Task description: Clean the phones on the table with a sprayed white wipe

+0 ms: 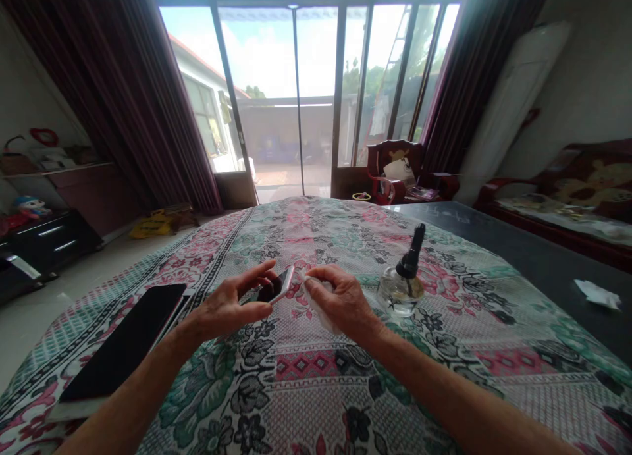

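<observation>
My left hand point(239, 298) grips a smartphone point(277, 285) by its near edges, with the dark screen tilted up and the pale rim facing right. Just to the right, my right hand point(340, 298) is closed on a crumpled white tissue point(318, 302), its fingertips close to the phone's edge. I cannot tell whether the tissue touches the phone. Beyond my right wrist stands a clear glass spray bottle point(401, 287) with a black nozzle and some liquid inside. Left of my left forearm lies a dark flat tablet point(131, 340) on top of another thin, pale-edged item.
A patterned floral cloth point(419, 389) covers the round table. On a dark surface point(543, 264) to the right lies a crumpled white paper point(597, 294). A wooden armchair point(390, 172) stands by the glass doors, and a yellow bag point(152, 224) rests on the floor at left.
</observation>
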Available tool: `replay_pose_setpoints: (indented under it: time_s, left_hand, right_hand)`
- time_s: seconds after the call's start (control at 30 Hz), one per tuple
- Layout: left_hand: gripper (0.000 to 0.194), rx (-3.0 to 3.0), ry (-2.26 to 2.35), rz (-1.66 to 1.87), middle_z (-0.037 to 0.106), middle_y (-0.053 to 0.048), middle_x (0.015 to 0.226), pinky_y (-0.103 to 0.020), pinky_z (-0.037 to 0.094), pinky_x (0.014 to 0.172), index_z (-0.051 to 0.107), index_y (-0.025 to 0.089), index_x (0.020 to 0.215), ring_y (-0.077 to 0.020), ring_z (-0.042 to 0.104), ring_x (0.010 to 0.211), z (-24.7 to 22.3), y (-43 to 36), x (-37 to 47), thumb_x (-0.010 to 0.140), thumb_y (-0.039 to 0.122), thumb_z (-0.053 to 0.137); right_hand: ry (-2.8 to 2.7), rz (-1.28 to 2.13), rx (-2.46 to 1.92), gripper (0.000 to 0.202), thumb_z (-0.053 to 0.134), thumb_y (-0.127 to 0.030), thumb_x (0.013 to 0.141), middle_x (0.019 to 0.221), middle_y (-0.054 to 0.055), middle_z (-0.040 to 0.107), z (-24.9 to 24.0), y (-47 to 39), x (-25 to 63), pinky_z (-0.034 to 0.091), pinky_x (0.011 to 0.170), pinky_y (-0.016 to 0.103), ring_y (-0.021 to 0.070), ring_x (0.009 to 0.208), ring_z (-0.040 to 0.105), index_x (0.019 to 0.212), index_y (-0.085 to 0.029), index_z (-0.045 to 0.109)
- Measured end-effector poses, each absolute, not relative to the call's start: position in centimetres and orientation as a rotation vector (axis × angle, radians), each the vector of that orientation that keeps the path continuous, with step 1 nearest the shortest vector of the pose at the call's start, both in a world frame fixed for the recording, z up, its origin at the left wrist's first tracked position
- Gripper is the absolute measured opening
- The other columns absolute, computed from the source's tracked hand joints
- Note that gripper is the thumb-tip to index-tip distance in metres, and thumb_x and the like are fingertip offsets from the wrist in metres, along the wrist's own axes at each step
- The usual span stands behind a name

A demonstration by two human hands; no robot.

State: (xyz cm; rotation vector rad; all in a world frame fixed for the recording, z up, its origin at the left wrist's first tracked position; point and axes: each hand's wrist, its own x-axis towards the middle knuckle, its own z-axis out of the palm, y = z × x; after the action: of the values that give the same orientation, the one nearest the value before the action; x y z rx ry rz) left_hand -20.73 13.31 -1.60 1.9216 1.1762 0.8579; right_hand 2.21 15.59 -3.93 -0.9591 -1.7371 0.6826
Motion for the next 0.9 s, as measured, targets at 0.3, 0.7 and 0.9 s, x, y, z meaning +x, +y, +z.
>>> replay_pose_setpoints:
  time_s: [0.3, 0.7, 0.9]
  left_hand:
    - [0.074, 1.868, 1.159, 0.865, 0.058, -0.010, 0.118, -0.046, 0.039, 0.103, 0.041, 0.018, 0.137, -0.0233, 0.054, 0.108, -1.9, 13.4, -20.5, 0.071, 0.035, 0.066]
    - [0.075, 1.863, 1.193, 0.859, 0.058, -0.009, 0.121, -0.045, 0.041, 0.102, 0.040, 0.019, 0.138, -0.0240, 0.054, 0.110, -1.8, 13.0, -20.2, 0.070, 0.035, 0.067]
    - [0.074, 1.950, 1.167, 0.813, 0.057, -0.006, 0.124, -0.045, 0.037, 0.105, 0.040, 0.024, 0.138, -0.0248, 0.051, 0.115, -2.3, 13.1, -20.1, 0.071, 0.034, 0.069]
  right_hand:
    - [-1.699, 0.663, -0.844, 0.009, 0.060, -0.023, 0.080, 0.087, 0.003, 0.065, -2.9, 14.6, 1.7, 0.049, 0.081, 0.032, 0.0145, 0.083, 0.060, 0.083, -0.021, 0.068]
    - [-1.722, 0.709, -0.740, 0.014, 0.061, -0.023, 0.083, 0.091, 0.001, 0.067, -2.4, 13.7, 1.5, 0.052, 0.078, 0.031, 0.0144, 0.087, 0.061, 0.090, -0.025, 0.072]
    - [-1.679, 0.716, -0.773, 0.013, 0.062, -0.025, 0.081, 0.087, 0.002, 0.067, -3.5, 15.1, 2.0, 0.051, 0.078, 0.032, 0.0153, 0.084, 0.062, 0.088, -0.024, 0.073]
